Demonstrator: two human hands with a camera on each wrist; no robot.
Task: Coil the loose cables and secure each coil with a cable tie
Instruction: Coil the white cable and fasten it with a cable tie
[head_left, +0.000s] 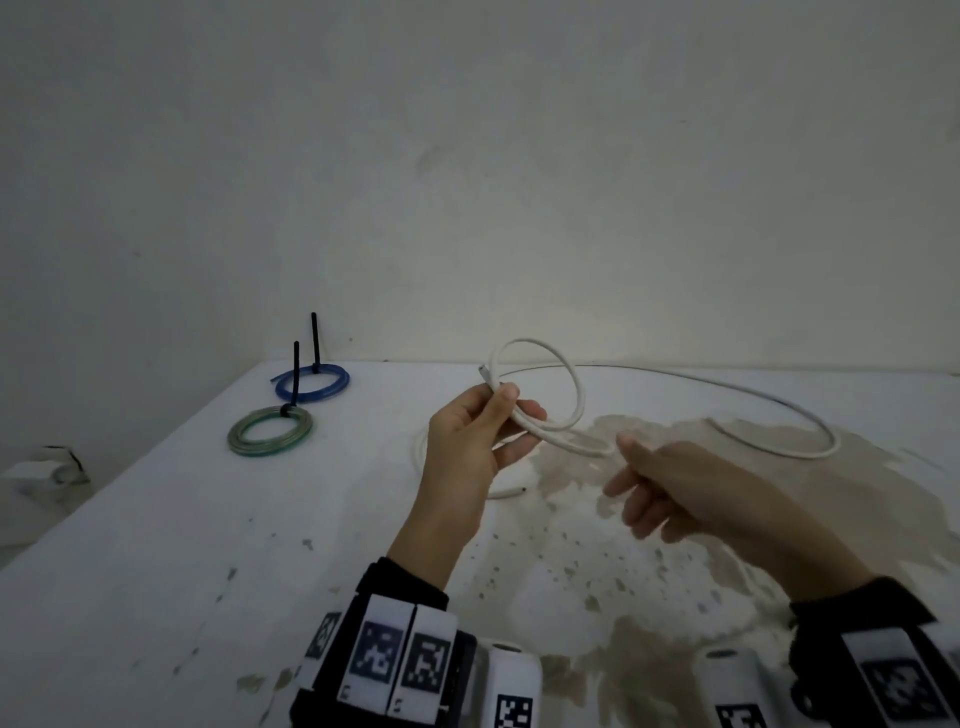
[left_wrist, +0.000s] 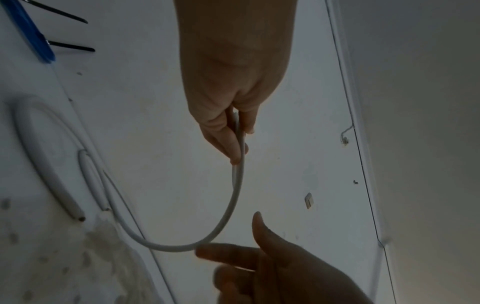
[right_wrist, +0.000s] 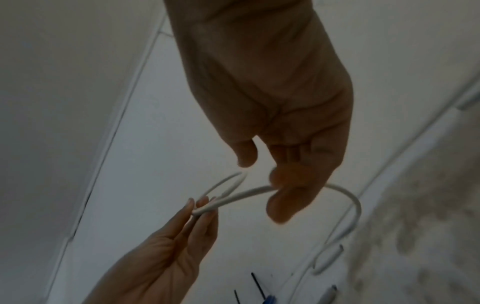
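My left hand (head_left: 501, 408) is raised over the table and pinches a white cable (head_left: 575, 387) near its cut end, with one loop standing up from the fingers. From the loop the cable runs right to my right hand (head_left: 618, 467), then sweeps in a wide arc over the table. The right hand's fingers (left_wrist: 207, 250) are loosely extended with the thumb raised, and the cable (right_wrist: 241, 195) passes across them without a firm grip. The left wrist view shows thumb and forefinger of the left hand (left_wrist: 239, 142) closed on the cable (left_wrist: 233, 197).
At the table's far left lie a blue coil (head_left: 311, 384) and a green coil (head_left: 270, 431), each bound by a black tie with an upright tail. A second white cable piece (head_left: 498, 493) lies under my hands. The white table (head_left: 208, 545) is stained; the wall stands right behind it.
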